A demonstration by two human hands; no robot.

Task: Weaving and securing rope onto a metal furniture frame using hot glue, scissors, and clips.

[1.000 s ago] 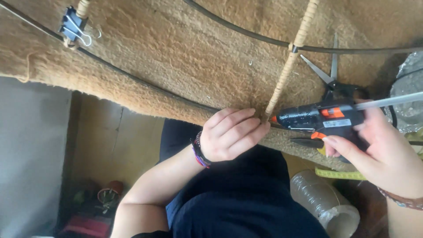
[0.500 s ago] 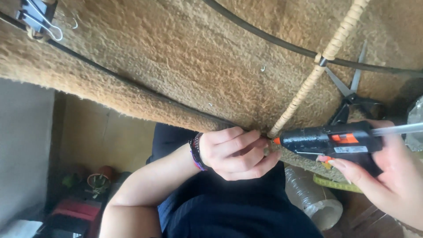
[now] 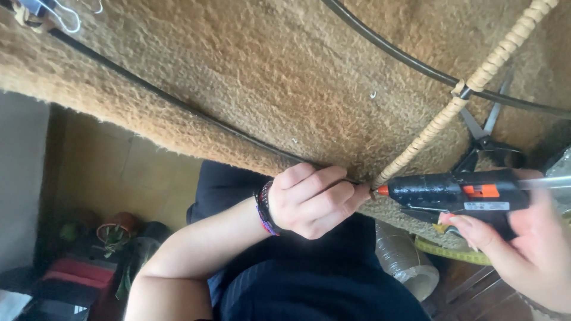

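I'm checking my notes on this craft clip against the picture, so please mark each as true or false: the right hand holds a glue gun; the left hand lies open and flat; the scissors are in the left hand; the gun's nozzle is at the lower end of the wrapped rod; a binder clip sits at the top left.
1. The right hand holds a black glue gun. True.
2. The left hand lies open and flat. False: its fingers are curled, pinching at the fabric's edge.
3. The scissors are in the left hand. False: they lie on the fabric, unheld.
4. The gun's orange nozzle is at the lower end of the wrapped rod. True.
5. A binder clip sits at the top left. True.
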